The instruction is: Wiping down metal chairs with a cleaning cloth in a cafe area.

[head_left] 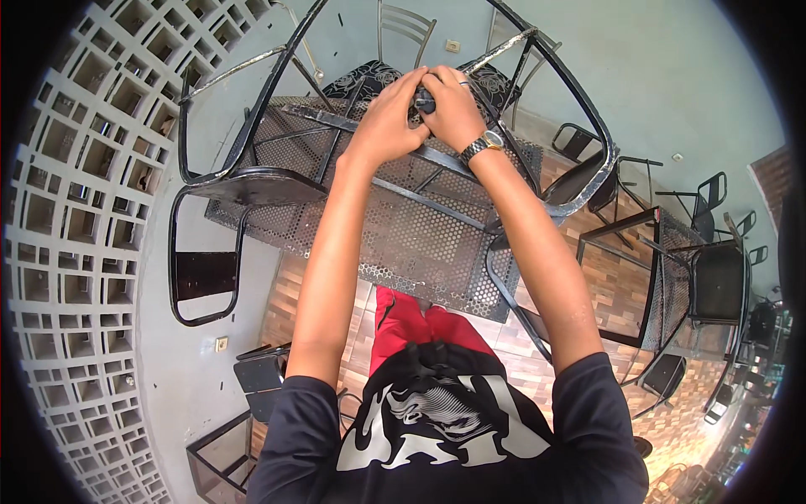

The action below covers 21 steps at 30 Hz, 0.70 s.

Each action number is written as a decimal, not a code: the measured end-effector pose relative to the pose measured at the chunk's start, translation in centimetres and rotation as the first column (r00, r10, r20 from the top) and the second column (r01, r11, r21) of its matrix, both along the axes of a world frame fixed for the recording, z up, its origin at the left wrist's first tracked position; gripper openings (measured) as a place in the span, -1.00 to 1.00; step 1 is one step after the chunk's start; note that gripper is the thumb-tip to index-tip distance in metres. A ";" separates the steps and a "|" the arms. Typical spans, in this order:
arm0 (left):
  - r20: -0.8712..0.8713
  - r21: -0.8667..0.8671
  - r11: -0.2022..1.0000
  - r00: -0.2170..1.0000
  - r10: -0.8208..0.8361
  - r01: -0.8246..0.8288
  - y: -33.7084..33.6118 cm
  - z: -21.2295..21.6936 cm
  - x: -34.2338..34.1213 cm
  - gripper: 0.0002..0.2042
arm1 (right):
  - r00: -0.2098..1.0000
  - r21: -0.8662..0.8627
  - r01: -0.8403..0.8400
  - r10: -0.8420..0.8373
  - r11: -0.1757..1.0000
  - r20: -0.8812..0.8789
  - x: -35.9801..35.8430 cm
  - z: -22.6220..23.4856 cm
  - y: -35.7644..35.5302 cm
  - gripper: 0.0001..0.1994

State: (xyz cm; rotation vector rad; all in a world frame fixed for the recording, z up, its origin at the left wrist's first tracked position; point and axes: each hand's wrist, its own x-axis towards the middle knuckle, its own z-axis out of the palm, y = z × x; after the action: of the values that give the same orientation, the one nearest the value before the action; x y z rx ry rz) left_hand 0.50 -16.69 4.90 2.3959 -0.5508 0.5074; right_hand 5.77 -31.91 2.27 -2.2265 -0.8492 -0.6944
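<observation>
Pressing together around a small, dark, rounded object (426,102), the grips of left hand (389,119) and right hand (454,109) meet above a perforated-metal worktop (420,239), beside an upturned tubular-framed chair (260,186).

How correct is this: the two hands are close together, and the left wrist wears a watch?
The watch is on the right wrist, not the left, as the head view shows. The left hand and right hand are indeed close together.
</observation>
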 end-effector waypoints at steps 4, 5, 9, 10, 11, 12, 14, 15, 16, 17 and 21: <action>-0.063 -0.059 0.998 0.998 -0.028 0.024 0.6 0.2 -1.5 -0.20 | 1.000 -0.046 -0.023 0.024 0.999 0.018 -1.1 0.1 0.4 -0.50; -0.068 -0.077 0.997 0.997 -0.032 0.027 0.9 0.3 -1.8 -0.21 | 0.999 -0.046 -0.027 0.028 0.999 0.019 -1.4 0.2 0.6 -0.50; -0.026 -0.044 0.999 1.000 0.004 -0.006 1.8 0.0 -2.9 -0.21 | 0.998 -0.048 -0.069 0.068 0.996 -0.020 -2.8 0.7 1.6 -0.52; -0.046 -0.054 0.999 0.999 0.003 -0.005 1.9 0.2 -3.2 -0.20 | 0.997 -0.061 -0.077 0.076 0.995 -0.012 -2.9 0.8 1.6 -0.52; -0.066 -0.064 0.998 0.998 0.001 -0.005 1.9 0.3 -3.5 -0.19 | 0.996 -0.072 -0.084 0.084 0.994 -0.005 -3.0 0.8 1.5 -0.53; -0.085 -0.053 0.998 0.996 0.016 -0.021 1.7 0.4 -3.6 -0.16 | 0.995 -0.078 -0.099 0.098 0.992 -0.010 -2.8 0.9 1.2 -0.52; -0.078 -0.017 0.999 0.996 0.035 -0.037 1.3 0.6 -3.5 -0.16 | 0.994 -0.072 -0.111 0.111 0.991 -0.007 -2.6 0.9 0.9 -0.51; -0.069 0.016 0.999 0.996 0.052 -0.051 1.0 0.7 -3.3 -0.15 | 0.993 -0.069 -0.122 0.122 0.990 -0.002 -2.4 0.9 0.8 -0.50; -0.065 0.012 0.999 0.997 0.038 -0.038 0.8 0.7 -3.0 -0.16 | 0.992 -0.070 -0.123 0.123 0.990 0.005 -2.0 0.9 0.5 -0.49; -0.068 0.016 0.999 0.997 0.032 -0.031 0.4 0.4 -2.7 -0.16 | 0.993 -0.084 -0.118 0.119 0.989 0.002 -1.5 1.0 0.4 -0.49; -0.062 0.018 0.993 0.992 0.114 -0.113 -0.4 0.2 -1.9 -0.19 | 0.992 -0.174 -0.112 0.101 0.978 -0.076 -0.7 1.7 0.3 -0.50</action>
State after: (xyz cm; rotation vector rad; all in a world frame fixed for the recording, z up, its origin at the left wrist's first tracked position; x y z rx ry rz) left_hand -1.45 -17.07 5.06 2.4579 -0.3929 0.4766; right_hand 5.06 -31.63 3.95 -2.3274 -1.0239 -0.5079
